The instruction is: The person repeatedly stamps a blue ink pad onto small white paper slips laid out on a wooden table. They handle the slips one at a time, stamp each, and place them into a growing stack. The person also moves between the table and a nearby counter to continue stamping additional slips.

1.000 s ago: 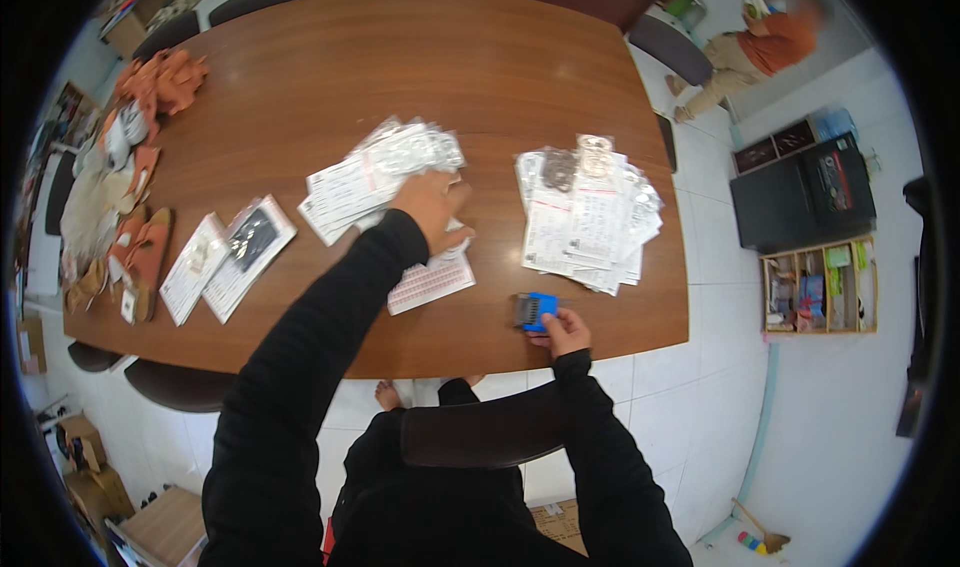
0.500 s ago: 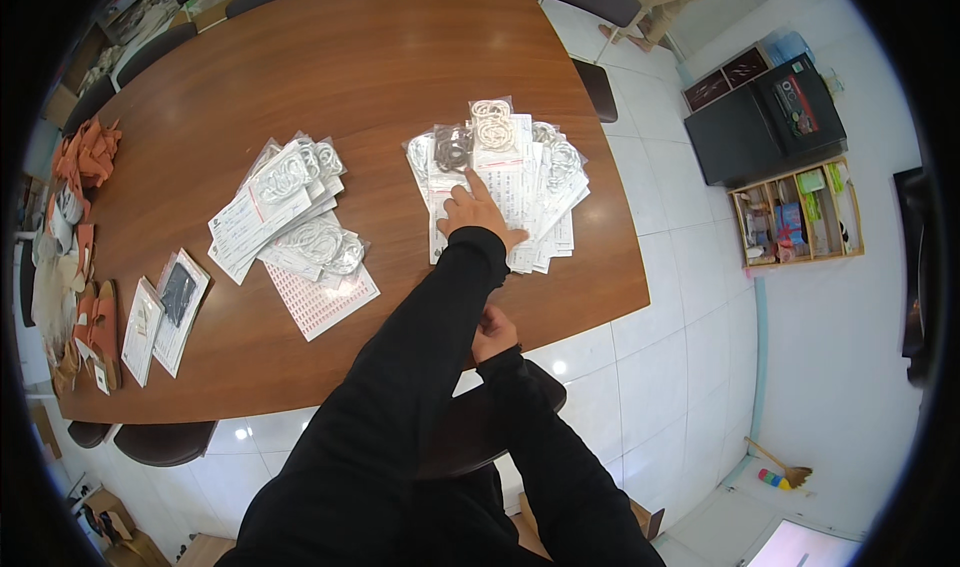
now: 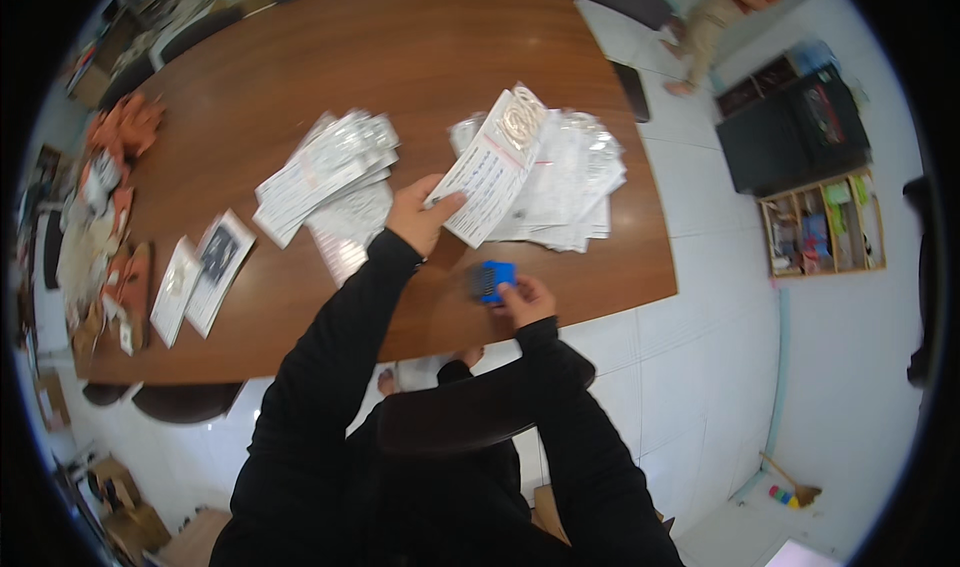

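My left hand [image 3: 417, 214] grips the near end of a long white card [image 3: 482, 189] with handwriting on it. At the card's far end is a clear plastic pouch holding a coiled cream cord [image 3: 521, 125]. The card is raised at a slant above a fanned pile of similar white cards [image 3: 588, 189] on the right of the table. Between the fingers of my right hand [image 3: 530, 302], close to the table's near edge, is a small blue box-shaped tool [image 3: 497, 276] with a dark, blurred side. Its exact kind is unclear.
Another heap of pouched cards [image 3: 330, 167] lies left of centre on the brown table [image 3: 430, 47], over a red-printed sheet [image 3: 338, 252]. Two separate cards [image 3: 220, 259] and orange sandals [image 3: 132, 285] are farther left. A dark chair [image 3: 455, 417] stands before me; another person [image 3: 718, 27] stands at far right.
My left hand has lifted the card with the cream cord off the right pile and drawn back left. The blue tool now shows in my right hand. The view has shifted.
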Action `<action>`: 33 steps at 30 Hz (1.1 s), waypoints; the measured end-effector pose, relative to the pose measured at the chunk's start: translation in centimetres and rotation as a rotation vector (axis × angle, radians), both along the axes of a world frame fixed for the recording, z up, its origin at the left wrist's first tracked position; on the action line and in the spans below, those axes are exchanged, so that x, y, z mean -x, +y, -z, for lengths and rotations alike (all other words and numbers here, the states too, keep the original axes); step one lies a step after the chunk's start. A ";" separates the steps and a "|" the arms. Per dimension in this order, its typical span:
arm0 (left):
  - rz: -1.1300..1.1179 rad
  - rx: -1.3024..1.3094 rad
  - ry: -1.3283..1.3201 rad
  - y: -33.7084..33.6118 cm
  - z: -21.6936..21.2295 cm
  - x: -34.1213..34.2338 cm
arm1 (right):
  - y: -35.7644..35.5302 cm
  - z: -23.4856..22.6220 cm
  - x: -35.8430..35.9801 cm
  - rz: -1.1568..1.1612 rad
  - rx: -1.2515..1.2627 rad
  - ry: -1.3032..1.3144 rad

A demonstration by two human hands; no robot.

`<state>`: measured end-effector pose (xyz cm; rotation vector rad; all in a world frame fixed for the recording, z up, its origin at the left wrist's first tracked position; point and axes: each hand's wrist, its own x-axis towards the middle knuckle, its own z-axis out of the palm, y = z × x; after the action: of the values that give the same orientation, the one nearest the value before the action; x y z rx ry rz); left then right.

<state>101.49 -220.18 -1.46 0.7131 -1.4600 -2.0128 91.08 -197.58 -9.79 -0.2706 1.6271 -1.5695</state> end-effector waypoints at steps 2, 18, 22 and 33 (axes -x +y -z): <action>0.069 0.191 -0.118 -1.2 -0.4 -8.9 | 0.0 -0.2 0.2 0.025 -0.012 -0.013; -0.127 1.136 -0.888 4.8 2.8 -32.0 | -12.6 -12.0 -15.1 -1.065 0.088 1.328; -0.056 1.113 -0.803 7.9 4.0 -30.3 | -13.3 -11.3 -16.9 -1.203 -0.129 1.380; -0.087 1.058 -0.756 8.7 6.1 -30.7 | -12.8 -9.0 -17.7 -1.204 -0.253 1.423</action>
<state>132.21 -211.53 -7.58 1.0167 -2.4928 -0.6283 108.79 -210.40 -0.80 -2.0733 1.8326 -0.0448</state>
